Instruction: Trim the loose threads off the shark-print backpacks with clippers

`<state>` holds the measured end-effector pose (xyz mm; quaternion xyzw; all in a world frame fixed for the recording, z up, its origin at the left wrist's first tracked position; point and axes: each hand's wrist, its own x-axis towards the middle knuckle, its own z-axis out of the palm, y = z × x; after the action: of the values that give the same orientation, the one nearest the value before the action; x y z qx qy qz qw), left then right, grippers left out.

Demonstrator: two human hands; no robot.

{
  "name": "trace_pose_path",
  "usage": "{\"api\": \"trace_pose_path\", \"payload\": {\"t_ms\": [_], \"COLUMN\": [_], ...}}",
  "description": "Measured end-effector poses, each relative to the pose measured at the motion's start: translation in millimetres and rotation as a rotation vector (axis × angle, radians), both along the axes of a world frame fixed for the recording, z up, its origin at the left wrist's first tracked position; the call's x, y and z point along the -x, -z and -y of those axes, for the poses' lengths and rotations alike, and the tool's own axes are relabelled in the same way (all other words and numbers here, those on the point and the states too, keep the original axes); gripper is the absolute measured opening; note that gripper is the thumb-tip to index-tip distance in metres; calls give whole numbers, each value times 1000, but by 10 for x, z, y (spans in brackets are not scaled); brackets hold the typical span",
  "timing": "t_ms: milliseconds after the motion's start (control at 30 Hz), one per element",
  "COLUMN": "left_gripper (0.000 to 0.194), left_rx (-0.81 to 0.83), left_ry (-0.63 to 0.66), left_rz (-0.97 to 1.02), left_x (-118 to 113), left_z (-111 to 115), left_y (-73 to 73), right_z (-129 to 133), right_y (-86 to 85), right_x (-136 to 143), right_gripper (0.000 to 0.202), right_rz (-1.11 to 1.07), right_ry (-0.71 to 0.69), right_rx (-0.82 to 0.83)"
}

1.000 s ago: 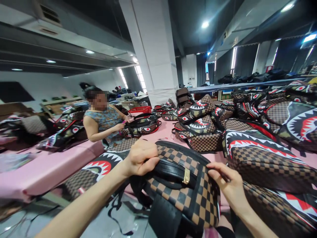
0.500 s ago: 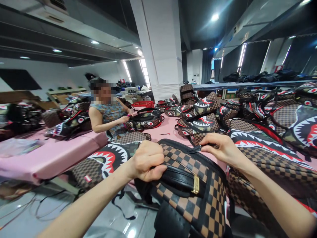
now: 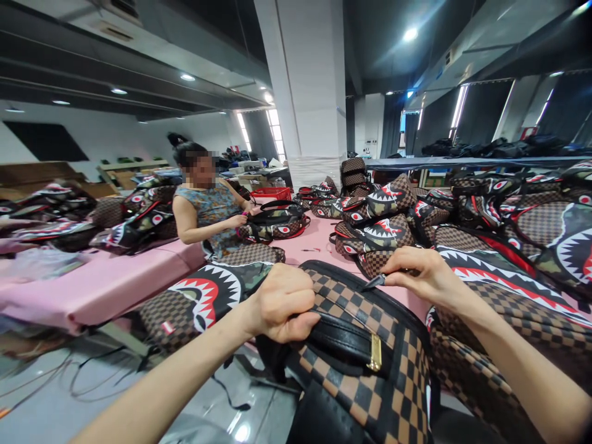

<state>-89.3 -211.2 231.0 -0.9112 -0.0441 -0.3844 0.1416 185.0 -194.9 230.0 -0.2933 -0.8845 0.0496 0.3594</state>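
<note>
In front of me a brown-and-black checkered backpack (image 3: 402, 364) has its top side turned up, showing a black carry handle (image 3: 345, 336) with a gold metal fitting (image 3: 375, 353). My left hand (image 3: 287, 303) is closed on the backpack at the handle's left end; the fingertips are hidden. Between the thumb and fingers of my right hand (image 3: 419, 274) is a small dark pointed tool (image 3: 374, 282), perhaps thread snips. Its tip is at the black piping along the backpack's far edge; whether it touches I cannot tell.
Shark-mouth backpacks (image 3: 499, 277) are piled on the right of the pink table (image 3: 319, 237), and another backpack (image 3: 185, 302) lies to my left. Across the table a person (image 3: 208, 209) handles a bag (image 3: 277, 222). A white pillar (image 3: 308, 92) stands behind.
The view has shifted slightly, so everything sits a little further right. In my right hand the small tool has turned a bit at the piping. My left hand keeps its grip.
</note>
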Motion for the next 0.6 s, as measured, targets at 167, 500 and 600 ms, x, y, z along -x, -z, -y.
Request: {"api": "trace_pose_path", "payload": {"t_ms": [167,500,600], "left_gripper": [35,36,36], "left_rx": [5,-7,1], "left_ry": [5,-17,-7], "left_rz": [5,12,23], "left_x": [-12,27,40], "left_z": [6,27,39], "left_y": [-13,54,75], "right_z": [-15,-41,-18], "right_y": [22,-34,-1], "right_x": [44,78,73], "right_gripper": [25,23,23], "right_rz": [43,97,-3], "right_ry": [35,-43,-35], "right_rx": [-99,-90,55]}}
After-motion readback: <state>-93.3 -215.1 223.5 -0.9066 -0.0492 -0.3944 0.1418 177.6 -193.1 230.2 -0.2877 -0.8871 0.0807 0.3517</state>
